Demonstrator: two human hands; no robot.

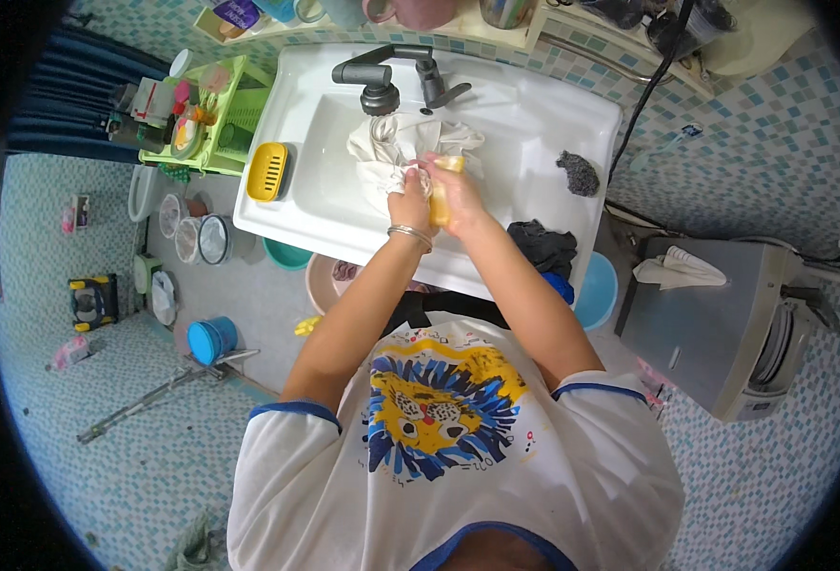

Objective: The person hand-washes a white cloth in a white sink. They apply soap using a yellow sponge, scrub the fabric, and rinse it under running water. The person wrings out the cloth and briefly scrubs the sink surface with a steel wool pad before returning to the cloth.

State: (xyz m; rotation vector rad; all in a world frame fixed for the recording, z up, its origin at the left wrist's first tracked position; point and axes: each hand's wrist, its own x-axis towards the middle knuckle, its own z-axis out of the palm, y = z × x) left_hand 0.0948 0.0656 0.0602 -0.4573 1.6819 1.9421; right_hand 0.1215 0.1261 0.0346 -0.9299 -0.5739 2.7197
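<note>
A crumpled white cloth (pixel 382 152) lies in the basin of the white sink (pixel 320 205), below the dark faucet (pixel 377 76). Bunched fabric is gripped in my left hand (pixel 408 207), near the basin's front side. My right hand (pixel 464 202) holds a long yellow bar of soap (pixel 440 202) right beside it, close against the cloth. Some of the fingertips are hidden behind the soap and fabric.
On the sink's left rim sits a yellow soap dish (pixel 267 172). A dark scouring pad (pixel 578 174) and dark cloth (pixel 542 246) rest at the right. A green rack (pixel 239 119) stands left; a grey washing machine (pixel 701 314) stands right, near a blue basin (pixel 599 293).
</note>
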